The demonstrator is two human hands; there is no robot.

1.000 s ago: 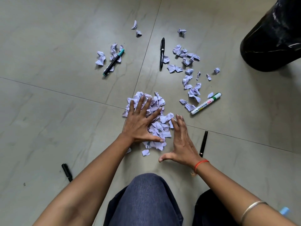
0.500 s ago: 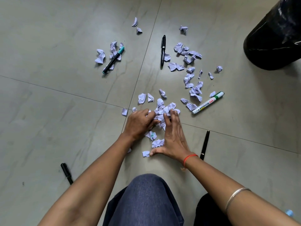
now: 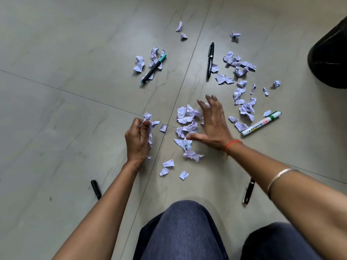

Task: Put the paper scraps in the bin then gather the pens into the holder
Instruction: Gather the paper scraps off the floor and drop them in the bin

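Crumpled white paper scraps lie scattered over the grey tiled floor. My left hand (image 3: 138,139) is closed around a bunch of paper scraps (image 3: 150,128), lifted slightly left of the central pile (image 3: 186,124). Just right of that pile, my right hand (image 3: 212,124) is spread flat with fingers apart, touching its edge. More scraps (image 3: 242,102) lie to the upper right, others near a teal-capped pen (image 3: 154,68). A black pen (image 3: 210,60) lies above the pile, a white green-capped marker (image 3: 261,123) at right. The black bin (image 3: 330,59) stands at the far right edge.
A short black pen (image 3: 96,189) lies by my left forearm and a dark pen (image 3: 248,191) under my right forearm. My knees in blue jeans (image 3: 184,231) fill the bottom of the view. No pen holder is in sight.
My left hand closed on a bunch of scraps and drew away to the left. My right hand opened and shifted right of the pile. The camera moved closer.
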